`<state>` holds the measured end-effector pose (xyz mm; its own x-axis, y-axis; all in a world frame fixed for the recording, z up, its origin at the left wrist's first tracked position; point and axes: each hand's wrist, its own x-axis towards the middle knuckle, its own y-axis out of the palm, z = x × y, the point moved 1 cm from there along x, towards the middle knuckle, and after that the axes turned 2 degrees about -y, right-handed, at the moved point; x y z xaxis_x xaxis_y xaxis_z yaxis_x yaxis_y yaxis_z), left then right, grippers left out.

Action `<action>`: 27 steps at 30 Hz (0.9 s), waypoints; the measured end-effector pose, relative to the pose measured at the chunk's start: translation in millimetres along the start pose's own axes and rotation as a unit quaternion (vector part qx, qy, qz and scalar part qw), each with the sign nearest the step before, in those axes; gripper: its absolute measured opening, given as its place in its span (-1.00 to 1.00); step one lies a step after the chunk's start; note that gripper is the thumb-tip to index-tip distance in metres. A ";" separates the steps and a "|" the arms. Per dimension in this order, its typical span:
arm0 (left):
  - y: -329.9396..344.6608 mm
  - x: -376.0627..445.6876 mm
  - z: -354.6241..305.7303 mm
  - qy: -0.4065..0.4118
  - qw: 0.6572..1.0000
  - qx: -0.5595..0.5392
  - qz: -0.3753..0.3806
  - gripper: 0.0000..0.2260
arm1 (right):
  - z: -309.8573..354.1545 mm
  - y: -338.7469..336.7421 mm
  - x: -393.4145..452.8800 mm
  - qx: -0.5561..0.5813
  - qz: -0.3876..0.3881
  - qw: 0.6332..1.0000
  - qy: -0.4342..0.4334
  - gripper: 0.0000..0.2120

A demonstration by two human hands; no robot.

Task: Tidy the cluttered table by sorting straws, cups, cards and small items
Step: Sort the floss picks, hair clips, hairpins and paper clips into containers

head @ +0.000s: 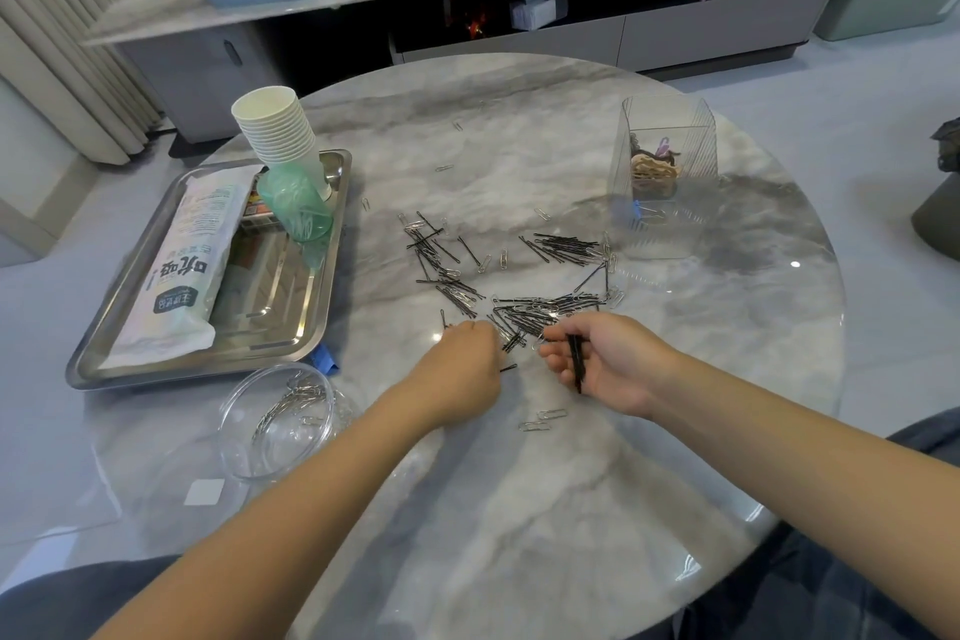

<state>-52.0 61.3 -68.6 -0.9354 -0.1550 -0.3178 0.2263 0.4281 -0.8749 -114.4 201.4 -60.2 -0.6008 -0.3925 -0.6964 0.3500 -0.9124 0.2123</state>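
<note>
Both hands are down on the round marble table [571, 509], working at the near edge of a scattered heap of black hairpins [524, 317] mixed with silver paper clips [436, 244]. The right hand [608, 361] lies palm up with its fingers curled round a small bundle of black hairpins [575, 361], the bundle running across the palm. The left hand [462, 359] is knuckles up, fingertips down at the heap's edge; they look pinched together on something there, though the back of the hand hides the tips and I cannot tell what, if anything, they hold. Two loose clips [543, 420] lie just in front of the wrists. Over to the left sits a clear round tub [275, 421] with paper clips already in it, and behind that a steel tray [291, 322] carrying a long white packet [182, 270], a stack of white paper cups [280, 135] tilted over, and a green cup [296, 208] on its side against them. Far right of the table stands a clear ribbed box [665, 172] with brownish and dark small items piled at its bottom and a blue binder clip [641, 212] low against its front wall
</note>
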 end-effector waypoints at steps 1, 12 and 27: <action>-3.5 1.4 -1.1 -0.021 0.998 -0.059 0.012 -0.87 | -1.0 1.8 0.5 0.006 0.008 1.000 -0.005 -0.80; -14.3 -4.5 -10.2 -0.058 0.948 -0.309 -0.049 -0.94 | -3.9 10.3 5.9 0.063 0.014 0.994 -0.093 -0.80; -13.4 -6.8 5.7 -0.084 0.983 -0.157 -0.039 -0.79 | -7.4 18.9 5.3 -0.037 0.044 0.998 -0.028 -0.80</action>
<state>-47.1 51.5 -56.8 -0.8823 -0.3321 -0.3335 0.0361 0.6586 -0.7516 -105.6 182.9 -65.0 -0.6044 -0.4783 -0.6371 0.4545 -0.8638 0.2173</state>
